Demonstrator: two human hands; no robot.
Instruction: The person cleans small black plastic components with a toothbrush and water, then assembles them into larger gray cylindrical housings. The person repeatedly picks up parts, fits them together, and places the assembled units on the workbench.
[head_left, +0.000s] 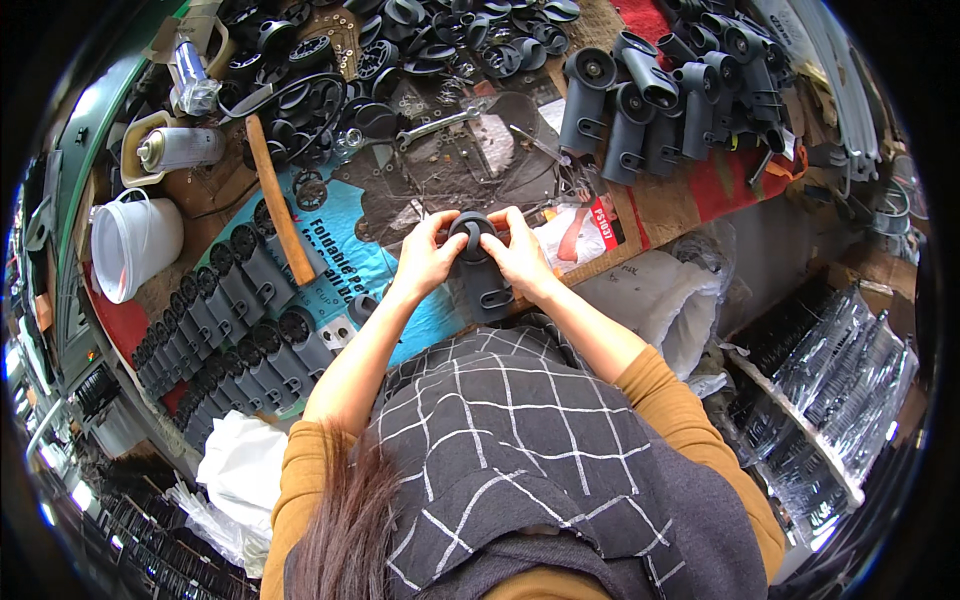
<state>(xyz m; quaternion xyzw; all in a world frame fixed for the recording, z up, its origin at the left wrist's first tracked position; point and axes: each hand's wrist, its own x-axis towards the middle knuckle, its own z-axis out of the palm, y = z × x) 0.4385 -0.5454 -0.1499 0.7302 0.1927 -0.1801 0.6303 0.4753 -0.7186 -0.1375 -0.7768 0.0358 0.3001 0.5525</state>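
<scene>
At the table's near edge, both my hands are closed on one dark grey plastic tube fitting (484, 288). My left hand (430, 258) grips its round top from the left, and my right hand (518, 262) grips it from the right. A black round knob (471, 232) with a raised bar sits on that top, under my thumbs. The lower tube of the fitting points toward me. Beyond my hands lies a dark, worn work surface (440, 185) with a metal wrench (438, 128) on it. My fingertips partly hide the knob's rim.
Similar fittings (625, 120) stand grouped at the far right, and rows of them (215, 300) lie at the left. A wooden-handled hammer (278, 200), a white bucket (135, 245) and a spray can (182, 148) are on the left. Loose black knobs (430, 40) pile up at the back.
</scene>
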